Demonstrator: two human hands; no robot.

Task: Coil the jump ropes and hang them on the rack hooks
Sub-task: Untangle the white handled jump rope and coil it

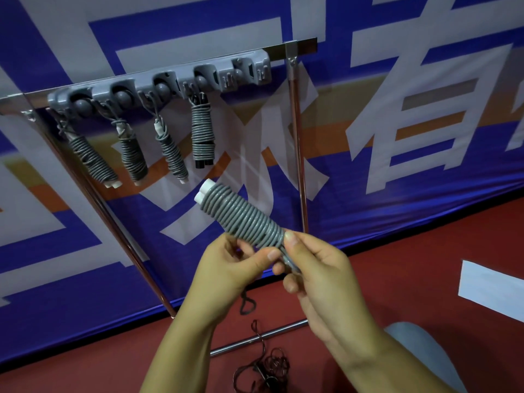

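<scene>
Grey jump rope [241,217], tightly coiled round two white handles, tilts up-left; left hand [226,268] and right hand [314,268] pinch its near end.

The hands [279,268] hide the coiled jump rope's [241,217] lower end.

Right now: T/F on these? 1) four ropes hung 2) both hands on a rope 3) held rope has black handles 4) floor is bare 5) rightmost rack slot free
1) True: four coiled ropes hang on the rack.
2) True: left hand and right hand grip the held rope.
3) False: its handles are white.
4) False: a dark loose rope lies on the floor.
5) True: nothing hangs there.
</scene>
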